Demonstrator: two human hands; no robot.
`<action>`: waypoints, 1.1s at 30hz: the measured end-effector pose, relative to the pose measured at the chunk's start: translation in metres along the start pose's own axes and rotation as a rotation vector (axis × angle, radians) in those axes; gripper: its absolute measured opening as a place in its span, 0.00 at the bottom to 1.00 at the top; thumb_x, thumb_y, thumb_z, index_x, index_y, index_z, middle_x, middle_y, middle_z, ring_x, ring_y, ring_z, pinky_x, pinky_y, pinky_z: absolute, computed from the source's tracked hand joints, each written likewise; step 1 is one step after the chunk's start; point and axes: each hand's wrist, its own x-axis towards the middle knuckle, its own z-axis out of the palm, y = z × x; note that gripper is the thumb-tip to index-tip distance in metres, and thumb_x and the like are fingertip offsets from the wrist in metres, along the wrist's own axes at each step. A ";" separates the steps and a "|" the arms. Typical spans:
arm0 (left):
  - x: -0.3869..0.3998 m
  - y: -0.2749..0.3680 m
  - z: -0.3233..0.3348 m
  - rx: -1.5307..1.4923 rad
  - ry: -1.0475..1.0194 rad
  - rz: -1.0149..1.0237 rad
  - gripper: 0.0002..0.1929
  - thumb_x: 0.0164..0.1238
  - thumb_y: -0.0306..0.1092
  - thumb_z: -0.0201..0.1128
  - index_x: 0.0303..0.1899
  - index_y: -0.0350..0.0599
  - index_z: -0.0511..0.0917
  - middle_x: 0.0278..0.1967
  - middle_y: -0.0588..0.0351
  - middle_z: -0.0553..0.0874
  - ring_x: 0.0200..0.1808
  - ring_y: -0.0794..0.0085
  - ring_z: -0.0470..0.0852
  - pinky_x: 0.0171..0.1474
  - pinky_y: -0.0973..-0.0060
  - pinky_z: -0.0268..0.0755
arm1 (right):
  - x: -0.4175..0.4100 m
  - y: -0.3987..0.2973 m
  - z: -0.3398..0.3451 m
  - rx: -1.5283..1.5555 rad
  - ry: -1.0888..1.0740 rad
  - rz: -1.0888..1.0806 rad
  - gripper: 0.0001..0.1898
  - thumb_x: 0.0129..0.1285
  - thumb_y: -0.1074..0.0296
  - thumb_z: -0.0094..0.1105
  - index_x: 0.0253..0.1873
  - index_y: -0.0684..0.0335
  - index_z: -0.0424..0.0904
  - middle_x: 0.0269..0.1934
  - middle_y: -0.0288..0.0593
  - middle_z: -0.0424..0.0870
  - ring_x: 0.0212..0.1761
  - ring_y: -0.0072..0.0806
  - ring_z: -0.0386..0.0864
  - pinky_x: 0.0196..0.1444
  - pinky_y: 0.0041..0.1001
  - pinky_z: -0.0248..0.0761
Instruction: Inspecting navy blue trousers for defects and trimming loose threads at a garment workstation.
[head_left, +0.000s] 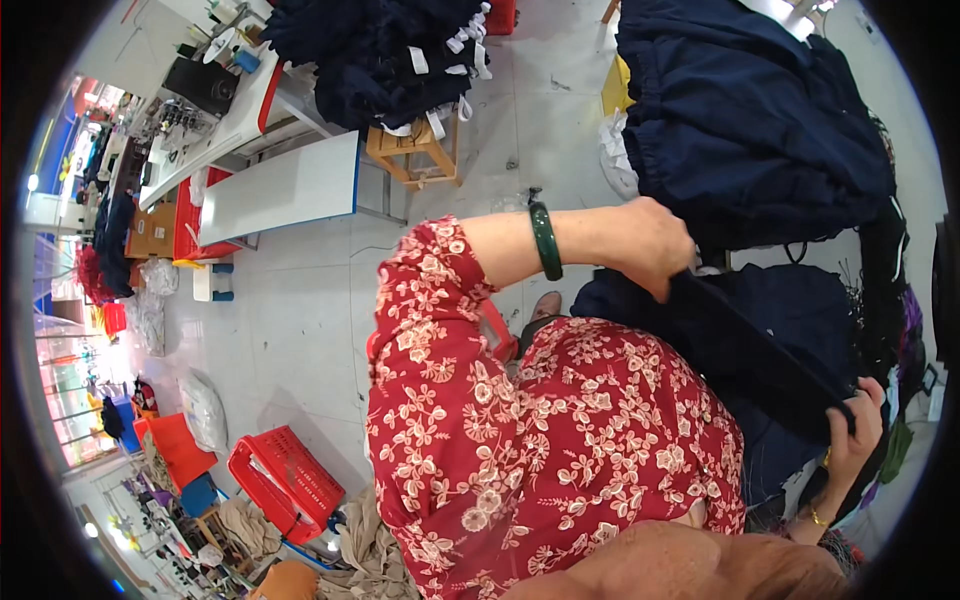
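My left hand (654, 241), with a dark green bangle (546, 241) on its forearm, is closed on one end of a dark navy fabric piece (750, 352). The cloth stretches diagonally from there to my right hand (855, 427), whose fingers grip the other end. Part of the cloth under my left fist is hidden. Beneath the held piece, more navy fabric (795, 300) lies spread in front of me. A large navy garment pile (750, 120) with gathered edges rises beyond my left hand.
On a wooden stool (412, 154) sits a navy garment heap (390, 60) with white tags. A sewing machine (202, 82) stands on a worktable beside a white bench (285, 187). Behind me are a red plastic basket (289, 480) and beige cloth (375, 547) on the floor.
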 end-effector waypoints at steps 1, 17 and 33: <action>0.005 0.004 0.007 -0.010 -0.005 -0.003 0.15 0.55 0.43 0.65 0.40 0.45 0.83 0.35 0.47 0.86 0.40 0.53 0.84 0.41 0.61 0.77 | 0.007 -0.014 0.004 0.045 -0.071 -0.089 0.07 0.48 0.81 0.61 0.30 0.70 0.70 0.25 0.44 0.70 0.37 0.41 0.74 0.55 0.40 0.66; 0.025 0.044 0.057 -0.956 0.248 0.339 0.13 0.63 0.38 0.59 0.37 0.34 0.79 0.30 0.38 0.83 0.36 0.48 0.83 0.40 0.61 0.75 | -0.076 0.084 0.067 -0.033 -0.265 0.329 0.27 0.42 0.61 0.64 0.49 0.69 0.73 0.38 0.49 0.76 0.42 0.38 0.77 0.46 0.29 0.69; 0.002 -0.009 0.014 -0.058 -0.121 -0.084 0.17 0.58 0.44 0.65 0.42 0.40 0.80 0.30 0.44 0.84 0.37 0.51 0.84 0.39 0.59 0.76 | -0.011 -0.016 0.012 0.055 -0.121 -0.024 0.11 0.40 0.79 0.64 0.29 0.67 0.71 0.29 0.47 0.70 0.46 0.46 0.73 0.50 0.37 0.64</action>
